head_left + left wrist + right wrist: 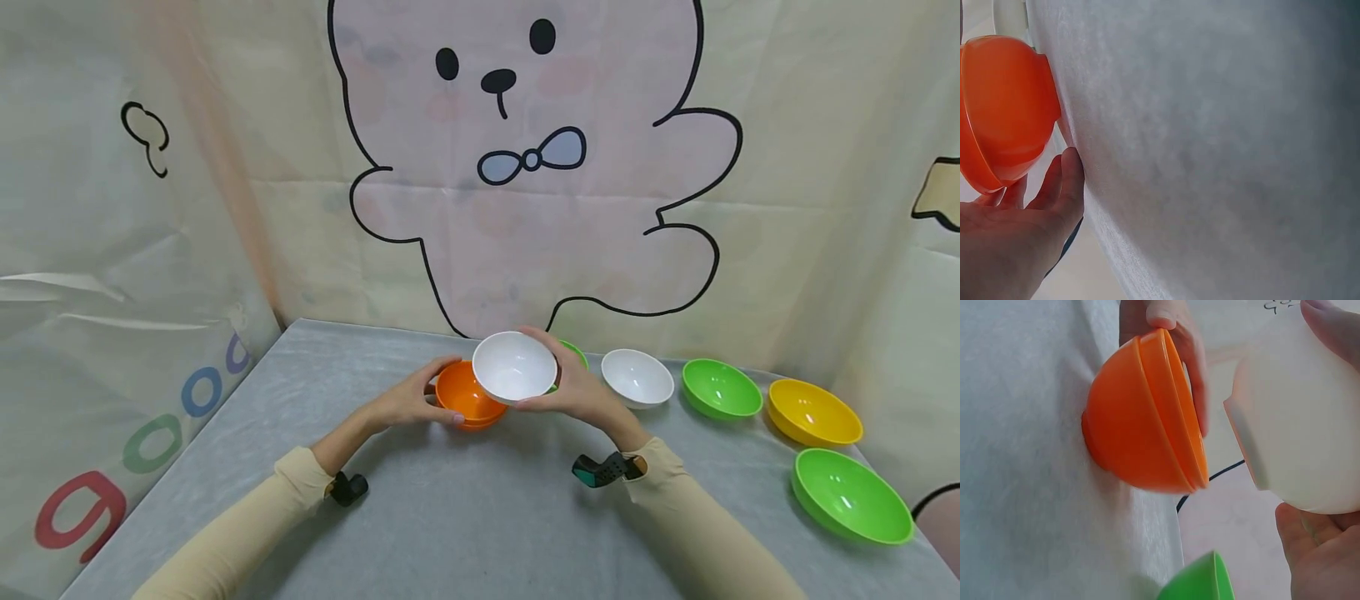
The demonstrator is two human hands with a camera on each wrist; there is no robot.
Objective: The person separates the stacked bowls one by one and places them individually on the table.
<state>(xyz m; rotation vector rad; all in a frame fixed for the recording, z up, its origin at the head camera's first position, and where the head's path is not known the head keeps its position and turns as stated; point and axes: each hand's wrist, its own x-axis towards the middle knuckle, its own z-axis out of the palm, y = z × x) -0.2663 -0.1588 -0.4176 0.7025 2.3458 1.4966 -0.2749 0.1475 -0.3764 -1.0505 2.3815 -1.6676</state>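
Observation:
Two nested orange bowls (459, 393) stand upright on the grey-covered table, their paired rims showing in the right wrist view. My left hand (408, 400) holds the stack from its left side, with the thumb at the front and the fingers behind; in the left wrist view the fingers lie against the orange wall (1013, 106). Gripped by its right side in my right hand (573, 387), a white bowl (513, 367) is raised above the orange stack and slightly to its right. From the right wrist view, a gap separates the white bowl's foot (1247, 447) from the orange rims.
Behind my right hand a green bowl (576, 353) is mostly hidden. Along the table's right side stand another white bowl (637, 379), a green bowl (720, 389), a yellow bowl (813, 413) and a larger green bowl (851, 497). A printed curtain (300, 208) hangs behind the table.

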